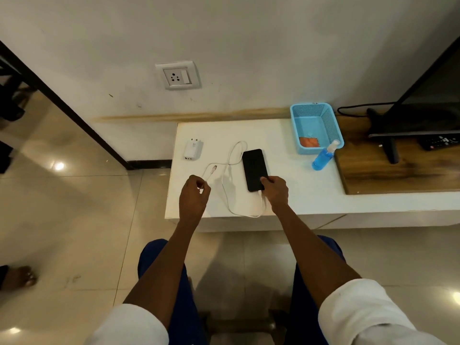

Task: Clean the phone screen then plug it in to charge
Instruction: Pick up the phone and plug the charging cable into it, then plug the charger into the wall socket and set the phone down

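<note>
right hand (275, 192) pinches one phone (254, 169); left hand (195, 192) pinches one cable (227, 195); one charger (193, 149).

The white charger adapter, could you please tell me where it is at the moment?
In the head view, the white charger adapter lies on the white table's far left corner, left of the black phone and below the wall socket.

No legible text, brand, number or sign anywhere in the view. Remote control (440, 141) at the far right: pale button markings show, too small and blurred to read. Blue basket (296, 113): small dark mark on its back rim, unreadable. Charger plug (193, 149), wall socket (178, 75), spray bottle (323, 156) and dark phone (254, 168) screen: no readable lettering.
</note>
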Demonstrator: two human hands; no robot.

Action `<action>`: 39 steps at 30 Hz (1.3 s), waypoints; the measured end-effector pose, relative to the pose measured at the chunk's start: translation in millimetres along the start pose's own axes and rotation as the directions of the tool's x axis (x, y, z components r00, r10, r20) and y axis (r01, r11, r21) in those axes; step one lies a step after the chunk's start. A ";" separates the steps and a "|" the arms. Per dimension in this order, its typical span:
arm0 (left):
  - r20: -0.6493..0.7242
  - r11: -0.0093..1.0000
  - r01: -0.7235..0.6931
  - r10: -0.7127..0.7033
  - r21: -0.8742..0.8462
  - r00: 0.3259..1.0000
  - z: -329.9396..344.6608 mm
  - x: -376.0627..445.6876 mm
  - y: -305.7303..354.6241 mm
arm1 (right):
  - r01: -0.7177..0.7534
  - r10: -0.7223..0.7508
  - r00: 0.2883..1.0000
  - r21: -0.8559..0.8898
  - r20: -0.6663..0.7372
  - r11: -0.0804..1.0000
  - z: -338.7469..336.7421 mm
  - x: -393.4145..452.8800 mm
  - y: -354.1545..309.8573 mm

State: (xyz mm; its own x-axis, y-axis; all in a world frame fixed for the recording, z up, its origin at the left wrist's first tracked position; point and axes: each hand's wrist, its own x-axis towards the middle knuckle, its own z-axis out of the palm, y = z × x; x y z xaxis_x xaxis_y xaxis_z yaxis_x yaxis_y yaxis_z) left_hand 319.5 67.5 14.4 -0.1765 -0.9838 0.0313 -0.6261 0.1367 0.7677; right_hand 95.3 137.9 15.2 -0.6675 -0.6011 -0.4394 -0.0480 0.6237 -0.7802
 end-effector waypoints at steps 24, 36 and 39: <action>-0.164 0.983 0.078 -0.105 -0.167 0.981 -14.3 -14.3 4.3 | 0.293 -0.353 0.935 -0.612 0.025 0.734 24.4 -8.3 2.9; -0.102 0.805 0.220 -0.326 -0.551 0.940 -37.5 -14.0 -14.6 | 0.406 -0.410 0.835 0.092 0.366 0.909 105.0 -44.9 -67.3; -0.060 0.825 0.250 -0.323 -0.507 0.945 -36.8 -15.0 -19.7 | 0.164 -0.257 0.887 0.258 0.384 0.952 114.4 -50.6 -72.8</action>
State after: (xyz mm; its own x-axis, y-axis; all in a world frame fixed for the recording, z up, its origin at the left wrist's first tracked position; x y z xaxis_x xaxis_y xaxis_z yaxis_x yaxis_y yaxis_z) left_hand 362.4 75.2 22.4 0.0805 -0.9804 -0.1800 -0.1759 -0.1917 0.9656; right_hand 217.6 65.8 43.4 -0.2942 -0.8854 -0.3599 0.0367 0.3658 -0.9300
